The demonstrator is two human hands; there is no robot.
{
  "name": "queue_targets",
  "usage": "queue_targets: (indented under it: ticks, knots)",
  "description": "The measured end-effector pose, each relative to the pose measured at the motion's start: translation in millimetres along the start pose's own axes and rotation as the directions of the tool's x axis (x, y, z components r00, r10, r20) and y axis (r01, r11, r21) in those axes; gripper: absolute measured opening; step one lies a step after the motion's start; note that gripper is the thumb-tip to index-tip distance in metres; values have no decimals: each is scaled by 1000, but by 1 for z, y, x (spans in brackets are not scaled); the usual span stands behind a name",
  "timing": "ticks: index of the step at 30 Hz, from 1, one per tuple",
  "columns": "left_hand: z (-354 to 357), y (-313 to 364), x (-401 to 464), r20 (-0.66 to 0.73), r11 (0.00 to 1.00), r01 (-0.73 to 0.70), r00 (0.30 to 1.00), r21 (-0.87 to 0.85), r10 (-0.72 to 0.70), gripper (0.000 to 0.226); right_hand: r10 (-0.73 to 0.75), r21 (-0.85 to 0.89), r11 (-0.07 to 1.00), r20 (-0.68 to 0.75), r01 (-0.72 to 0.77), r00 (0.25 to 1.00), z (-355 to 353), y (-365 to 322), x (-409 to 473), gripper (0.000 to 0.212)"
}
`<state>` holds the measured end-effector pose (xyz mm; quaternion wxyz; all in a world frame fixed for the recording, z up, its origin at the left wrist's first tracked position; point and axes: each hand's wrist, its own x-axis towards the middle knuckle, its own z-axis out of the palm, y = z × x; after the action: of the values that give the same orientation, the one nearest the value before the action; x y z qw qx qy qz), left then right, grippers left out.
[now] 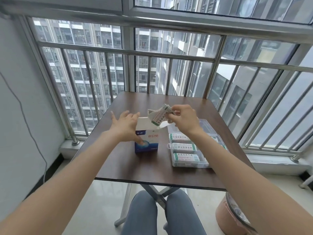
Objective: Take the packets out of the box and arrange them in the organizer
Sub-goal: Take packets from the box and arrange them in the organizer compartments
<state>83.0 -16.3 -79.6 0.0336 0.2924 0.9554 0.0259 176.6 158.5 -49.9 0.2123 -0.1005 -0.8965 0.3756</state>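
A blue and white box (149,143) stands upright near the middle of the brown table (128,167), its white lid flap (144,123) raised. My left hand (127,126) steadies it, thumb on the blue front and fingers spread behind the flap. My right hand (183,118) pinches a small bunch of white packets with green ends (160,115) just above the box's open top. To the right lies a clear plastic organizer (189,164) with its lid laid back. Three of its front compartments each hold a stack of the same packets (183,147); my right forearm hides part of it.
The table stands against a steel balcony railing (169,55) with tower blocks beyond. A pink bin (232,216) sits on the floor at the lower right. My knees (160,212) are under the table's near edge. A cable hangs down the left wall.
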Motion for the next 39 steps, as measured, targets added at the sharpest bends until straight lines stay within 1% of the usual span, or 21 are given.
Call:
queue_targets:
  ticks: [1,2,3,4,5,6,7,8,10,12,15,16,19,21,24,28,30,33,35,37,39]
  knots:
    - [-1,1,1,-24,999,-36,999,11,36,126,30,73,997,17,-31,999,0,0,-1,10]
    - [-2,4,0,-113,995,-100,989,-14,98,126,56,133,989,32,-60,998,-1,0,-1,7]
    - [-4,10,-2,-254,979,-192,953,-74,167,123,72,177,981,46,-79,996,-2,1,-2,6]
    - [-8,18,-5,-399,941,-300,891,-159,217,115,76,210,974,66,-88,995,-4,2,-2,5]
    - [-13,26,-7,-501,877,-398,835,-268,226,104,69,242,966,94,-90,993,-6,3,-3,5]
    - [-20,35,-10,-540,793,-470,813,-388,217,90,56,278,957,123,-88,991,-9,3,-4,4]
    - [-26,43,-12,-529,720,-502,820,-479,220,76,41,313,946,150,-87,988,-12,5,-6,3]
    - [-30,49,-13,-473,711,-493,844,-502,252,64,28,348,933,172,-87,985,-15,6,-7,3]
    - [-32,59,-13,-325,776,-443,890,-448,321,40,13,403,910,201,-94,980,-22,12,-11,6]
    - [-29,68,-10,-273,772,-427,902,-471,333,25,11,458,882,208,-107,978,-30,18,-15,12]
    - [-21,86,1,-270,716,-396,918,-575,291,23,38,526,840,188,-134,981,-44,32,-17,11]
    - [-19,89,3,-255,679,-376,927,-630,277,21,60,526,838,177,-146,982,-46,33,-17,10]
    - [-13,107,5,-139,495,-273,947,-825,290,14,145,467,866,106,-178,984,-56,42,-16,12]
    - [-10,122,6,-117,421,-240,948,-875,296,12,180,460,867,73,-193,981,-65,51,-15,12]
    - [-7,139,9,-108,331,-199,955,-922,276,7,219,497,839,67,-222,974,-75,65,-14,10]
    - [1,149,15,-14,196,-88,937,-977,350,19,247,520,824,25,-224,969,-82,87,-12,14]
    - [3,154,18,-13,183,-78,944,-980,328,17,259,541,810,16,-226,966,-84,94,-13,16]
    - [5,160,24,3,220,-47,975,-974,222,13,239,520,830,-10,-199,971,-87,101,-14,23]
    - [6,161,28,29,254,-6,990,-967,137,21,208,467,869,-44,-164,977,-88,105,-14,27]
    - [6,161,31,48,256,29,997,-966,68,26,190,432,891,-83,-137,978,-91,109,-13,26]
    - [5,162,33,56,253,45,998,-966,34,25,187,457,881,-96,-124,978,-93,111,-12,21]
